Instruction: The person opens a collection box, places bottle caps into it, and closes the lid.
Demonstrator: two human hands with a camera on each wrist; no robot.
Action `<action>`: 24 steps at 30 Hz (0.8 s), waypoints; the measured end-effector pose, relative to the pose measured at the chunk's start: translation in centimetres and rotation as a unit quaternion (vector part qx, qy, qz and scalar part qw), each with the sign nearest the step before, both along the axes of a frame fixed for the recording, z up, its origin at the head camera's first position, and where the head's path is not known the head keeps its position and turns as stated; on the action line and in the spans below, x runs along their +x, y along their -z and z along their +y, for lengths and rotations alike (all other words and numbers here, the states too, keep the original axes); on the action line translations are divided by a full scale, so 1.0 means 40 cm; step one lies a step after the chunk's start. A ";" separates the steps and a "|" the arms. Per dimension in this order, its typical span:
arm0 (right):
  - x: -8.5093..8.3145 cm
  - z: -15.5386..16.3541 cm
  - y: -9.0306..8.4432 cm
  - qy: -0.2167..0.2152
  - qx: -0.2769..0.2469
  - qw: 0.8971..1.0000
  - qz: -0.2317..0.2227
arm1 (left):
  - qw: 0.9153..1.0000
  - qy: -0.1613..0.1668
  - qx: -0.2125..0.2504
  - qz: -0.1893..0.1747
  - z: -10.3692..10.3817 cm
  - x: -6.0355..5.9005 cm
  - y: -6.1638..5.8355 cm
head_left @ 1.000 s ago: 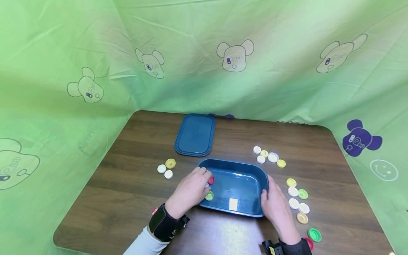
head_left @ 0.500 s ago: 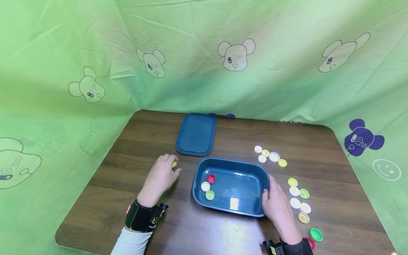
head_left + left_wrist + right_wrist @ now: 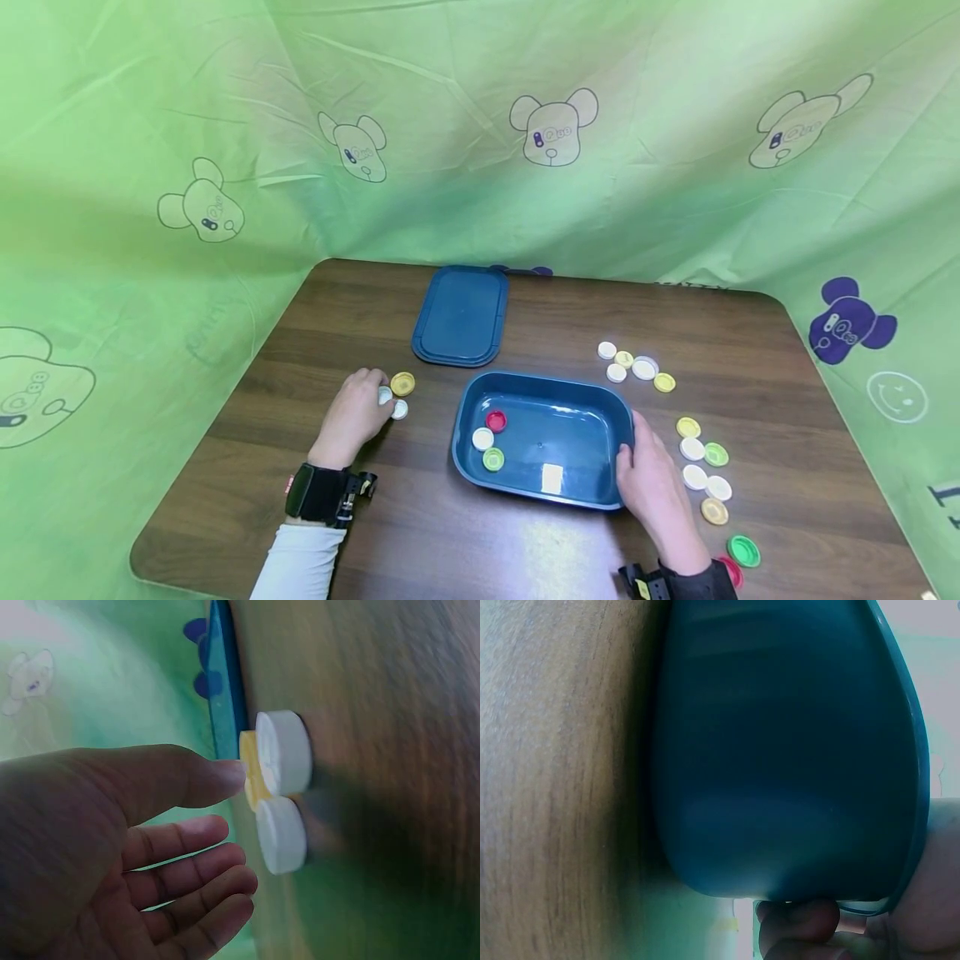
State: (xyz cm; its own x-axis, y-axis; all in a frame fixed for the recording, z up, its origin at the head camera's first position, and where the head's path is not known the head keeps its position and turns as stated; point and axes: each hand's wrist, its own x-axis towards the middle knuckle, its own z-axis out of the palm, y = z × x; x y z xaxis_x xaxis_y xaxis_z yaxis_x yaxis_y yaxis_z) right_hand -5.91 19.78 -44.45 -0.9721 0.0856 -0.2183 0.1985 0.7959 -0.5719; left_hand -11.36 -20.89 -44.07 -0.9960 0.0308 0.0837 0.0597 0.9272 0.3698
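Left hand (image 3: 351, 417) reaching over the small cluster of caps at left-centre of the tabletop (image 3: 315, 325): two white caps (image 3: 400, 409) and a yellow cap (image 3: 402, 383). Fingers open and relaxed in the left wrist view, thumb tip (image 3: 225, 776) just touching the yellow one, nothing pinched yet. Cluster lying directly ahead of the fingertips, slightly toward the blue tub (image 3: 570, 421). No long axis to worry about: round flat discs, lying flat. Left hand clearly the nearer one; right well apart on the far side of the tub.

Right hand (image 3: 651, 483) gripping the tub's right end, fingers curled under the rim (image 3: 795, 922) in the wrist view, steadying it. Tub sitting centre of the tabletop, holding a red cap (image 3: 496, 420), a white cap (image 3: 483, 438) and a green cap (image 3: 493, 458) at its left end. Blue lid (image 3: 460, 315) lying flat behind it. More loose caps (image 3: 697, 458) scattered right of the tub.

Versus a second ago: left hand no longer dipping into the tub's left end, now out over the left cluster. Versus half a second ago: hand shifted slightly toward the person, yellow cap uncovered. Right hand and tub holding the same position throughout.
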 end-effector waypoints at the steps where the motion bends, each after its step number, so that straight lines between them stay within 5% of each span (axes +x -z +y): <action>1: 0.001 0.000 0.000 0.000 0.000 1.000 0.001 | 1.000 -0.001 -0.001 -0.003 -0.004 -0.001 0.004; 24: 0.003 -0.004 -0.004 0.005 -0.003 1.000 0.006 | 0.998 -0.012 0.001 -0.060 -0.027 -0.024 0.018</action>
State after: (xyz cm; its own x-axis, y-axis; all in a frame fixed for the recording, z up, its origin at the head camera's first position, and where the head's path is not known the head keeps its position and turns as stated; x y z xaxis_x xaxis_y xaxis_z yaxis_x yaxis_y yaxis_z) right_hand -5.79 19.62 -44.28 -0.9737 0.0934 -0.2079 0.1994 0.7906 -0.5789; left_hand -12.31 -21.96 -44.79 -0.9993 0.0073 -0.0362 -0.0068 0.9274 0.3741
